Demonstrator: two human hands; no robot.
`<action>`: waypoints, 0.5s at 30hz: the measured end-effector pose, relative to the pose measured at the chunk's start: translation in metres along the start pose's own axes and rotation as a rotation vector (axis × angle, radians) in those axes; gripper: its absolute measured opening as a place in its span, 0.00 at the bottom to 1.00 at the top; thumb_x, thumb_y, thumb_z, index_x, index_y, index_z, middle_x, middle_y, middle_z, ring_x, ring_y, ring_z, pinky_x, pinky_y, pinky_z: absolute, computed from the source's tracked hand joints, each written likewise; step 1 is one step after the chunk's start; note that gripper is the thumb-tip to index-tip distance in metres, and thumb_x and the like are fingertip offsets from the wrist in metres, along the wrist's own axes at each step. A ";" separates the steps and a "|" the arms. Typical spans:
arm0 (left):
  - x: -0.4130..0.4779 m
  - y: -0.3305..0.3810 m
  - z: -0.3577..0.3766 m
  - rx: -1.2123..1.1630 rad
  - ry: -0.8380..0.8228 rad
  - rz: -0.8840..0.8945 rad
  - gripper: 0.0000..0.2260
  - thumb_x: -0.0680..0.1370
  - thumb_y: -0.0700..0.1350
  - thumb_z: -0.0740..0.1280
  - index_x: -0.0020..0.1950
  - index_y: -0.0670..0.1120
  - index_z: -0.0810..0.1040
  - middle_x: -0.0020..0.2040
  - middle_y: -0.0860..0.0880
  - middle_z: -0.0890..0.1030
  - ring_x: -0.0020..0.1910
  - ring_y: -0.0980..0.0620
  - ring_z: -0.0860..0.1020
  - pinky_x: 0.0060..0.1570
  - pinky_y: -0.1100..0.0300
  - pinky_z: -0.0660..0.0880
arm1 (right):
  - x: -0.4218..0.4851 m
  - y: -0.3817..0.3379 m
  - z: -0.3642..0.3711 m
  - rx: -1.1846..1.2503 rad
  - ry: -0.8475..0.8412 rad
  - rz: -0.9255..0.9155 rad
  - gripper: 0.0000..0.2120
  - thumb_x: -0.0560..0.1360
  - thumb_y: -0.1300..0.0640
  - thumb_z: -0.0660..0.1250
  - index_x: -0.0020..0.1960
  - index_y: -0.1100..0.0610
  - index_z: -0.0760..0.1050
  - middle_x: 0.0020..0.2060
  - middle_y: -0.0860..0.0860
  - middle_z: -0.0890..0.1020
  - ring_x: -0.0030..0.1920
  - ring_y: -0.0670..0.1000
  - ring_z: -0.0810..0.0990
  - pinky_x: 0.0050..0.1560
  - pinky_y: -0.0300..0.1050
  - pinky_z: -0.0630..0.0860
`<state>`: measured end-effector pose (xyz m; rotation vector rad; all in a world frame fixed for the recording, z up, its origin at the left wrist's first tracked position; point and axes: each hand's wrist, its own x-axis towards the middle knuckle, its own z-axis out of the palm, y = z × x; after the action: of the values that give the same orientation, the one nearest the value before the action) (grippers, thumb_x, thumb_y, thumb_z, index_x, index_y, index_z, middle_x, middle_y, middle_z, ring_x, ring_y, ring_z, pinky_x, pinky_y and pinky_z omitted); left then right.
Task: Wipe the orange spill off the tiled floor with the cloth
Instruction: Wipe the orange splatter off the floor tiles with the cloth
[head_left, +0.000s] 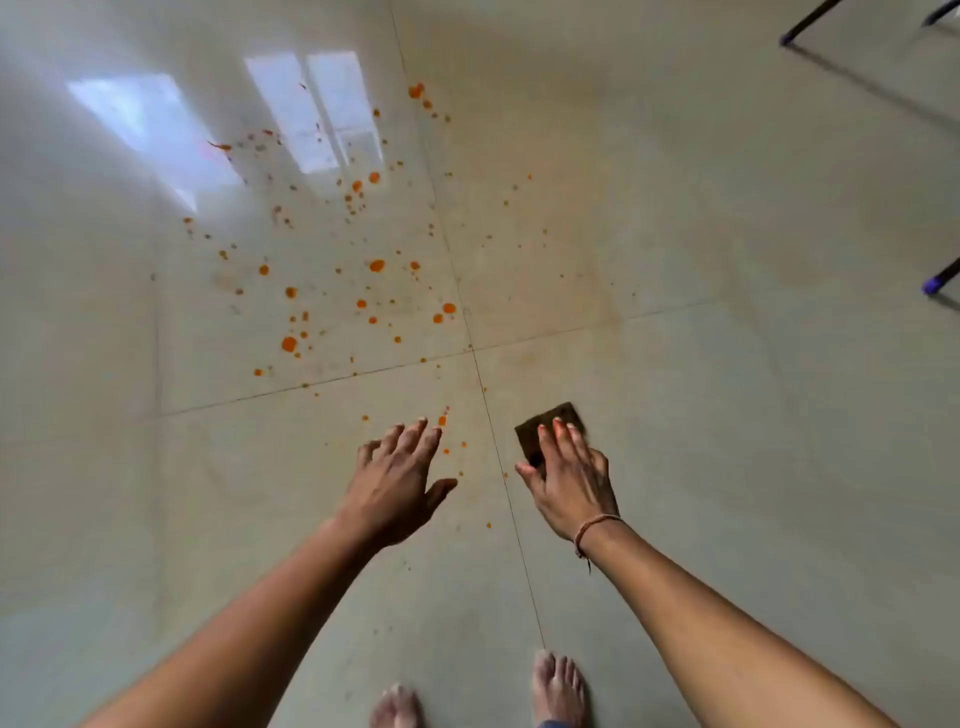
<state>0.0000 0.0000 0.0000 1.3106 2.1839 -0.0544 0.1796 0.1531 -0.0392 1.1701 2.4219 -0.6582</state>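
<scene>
the tiled floor (727, 260) was pale, glossy and cream-coloured, with thin grout lines crossing just ahead of the hands, and bright window reflections (311, 114) lay on the far left tile. the orange spill (337, 270) was scattered as many small drops and specks, mostly over the far left tile, with a few stray drops reaching the near tile beside the left hand (397, 480). that hand hovered with its fingers spread and its grip released, holding nothing. the right hand (569, 486), with a thin thread band at the wrist, pressed flat on a small dark brown cloth (543, 423), its grip laid over the cloth, which lay on the floor just right of the grout line and near the closest drops. two bare feet (558, 688) stood at the bottom edge. dark furniture legs (940, 278) with blue tips stood at the far right.
</scene>
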 end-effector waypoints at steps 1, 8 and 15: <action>0.017 -0.003 0.020 0.008 -0.001 0.026 0.32 0.79 0.65 0.51 0.78 0.50 0.50 0.79 0.48 0.52 0.77 0.45 0.52 0.71 0.47 0.55 | 0.016 0.009 0.021 -0.024 -0.004 -0.003 0.31 0.81 0.38 0.50 0.78 0.52 0.52 0.79 0.51 0.50 0.78 0.51 0.46 0.75 0.54 0.49; 0.150 -0.029 0.168 0.130 0.034 0.210 0.32 0.79 0.64 0.52 0.78 0.49 0.52 0.79 0.48 0.49 0.77 0.44 0.49 0.72 0.46 0.52 | 0.138 0.088 0.150 -0.142 0.115 0.069 0.30 0.81 0.42 0.53 0.79 0.54 0.52 0.79 0.53 0.52 0.79 0.51 0.47 0.75 0.53 0.46; 0.227 -0.025 0.213 0.228 0.148 0.374 0.28 0.81 0.59 0.50 0.78 0.48 0.54 0.79 0.47 0.54 0.77 0.45 0.51 0.73 0.46 0.48 | 0.149 0.108 0.200 -0.032 0.411 -0.045 0.29 0.79 0.45 0.50 0.77 0.56 0.59 0.77 0.54 0.60 0.77 0.53 0.56 0.75 0.55 0.55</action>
<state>-0.0004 0.0989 -0.2965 1.8872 2.0598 -0.0634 0.2034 0.1947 -0.3067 1.3506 2.7890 -0.4202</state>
